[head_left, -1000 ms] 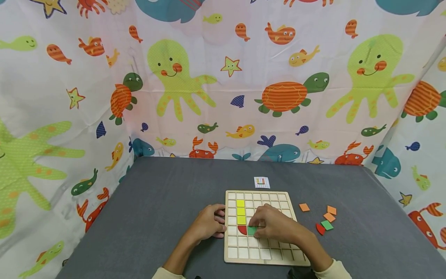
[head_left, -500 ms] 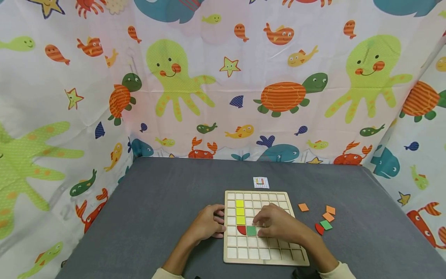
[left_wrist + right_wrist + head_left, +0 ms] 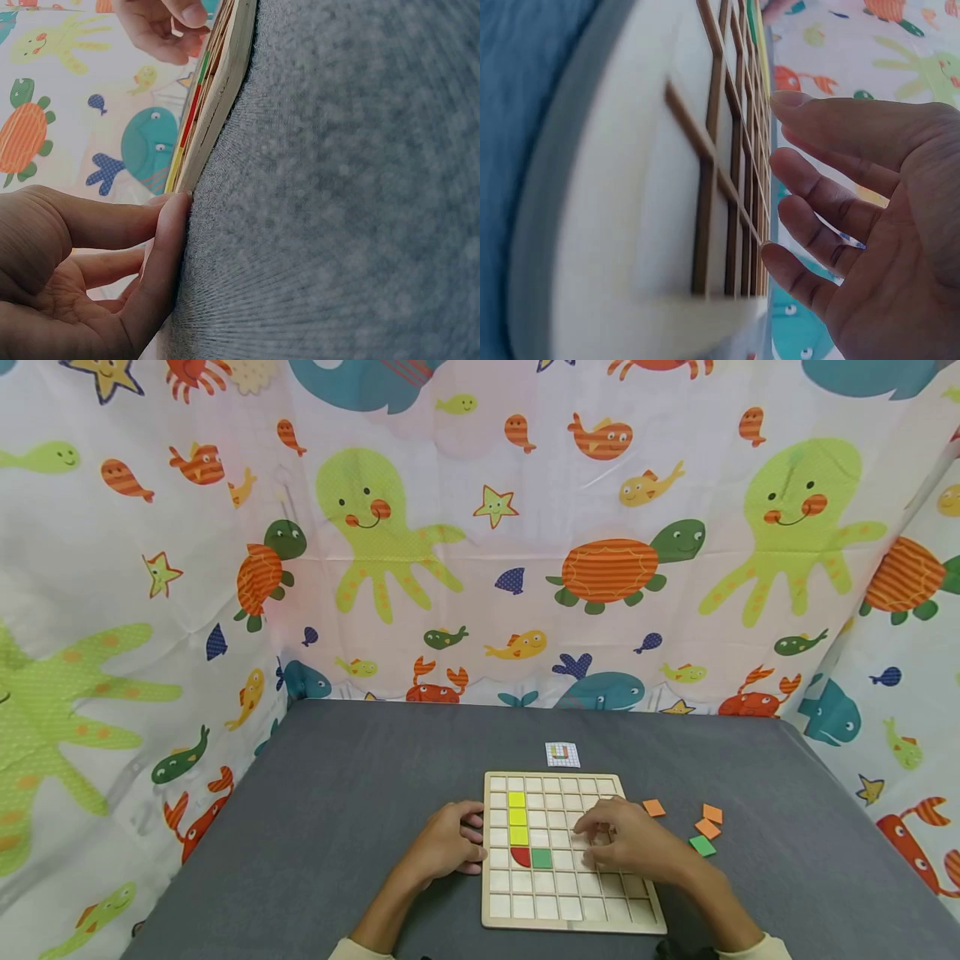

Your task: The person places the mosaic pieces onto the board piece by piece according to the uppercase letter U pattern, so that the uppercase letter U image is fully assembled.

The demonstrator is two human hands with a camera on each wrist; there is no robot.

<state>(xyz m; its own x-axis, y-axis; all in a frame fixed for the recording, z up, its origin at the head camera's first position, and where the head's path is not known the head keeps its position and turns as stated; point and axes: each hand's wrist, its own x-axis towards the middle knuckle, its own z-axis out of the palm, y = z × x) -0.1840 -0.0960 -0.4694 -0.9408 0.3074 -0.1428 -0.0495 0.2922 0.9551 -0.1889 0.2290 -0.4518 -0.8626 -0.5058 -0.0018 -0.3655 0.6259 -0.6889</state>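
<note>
A wooden grid board (image 3: 525,920) lies on the table. Three yellow squares (image 3: 517,817) fill a column on it, with a red quarter-round piece (image 3: 521,857) below them and a green square (image 3: 542,858) right of the red one. At the board's left edge (image 3: 217,112), my left hand (image 3: 446,839) rests its bent fingertips against the side. My right hand (image 3: 633,837) hovers over the board's right part, fingers apart and loosely bent. Nothing shows between its fingertips (image 3: 789,100) in the right wrist view.
Right of the board lie several orange squares (image 3: 712,813) and a green square (image 3: 702,846). A small pattern card (image 3: 562,755) lies behind the board. A sea-animal curtain (image 3: 480,635) hangs along the grey table's (image 3: 360,752) back and sides.
My right hand lets go of the green square beside the red piece and moves right across the board. The loose red piece is now hidden behind my right arm. The left hand stays put.
</note>
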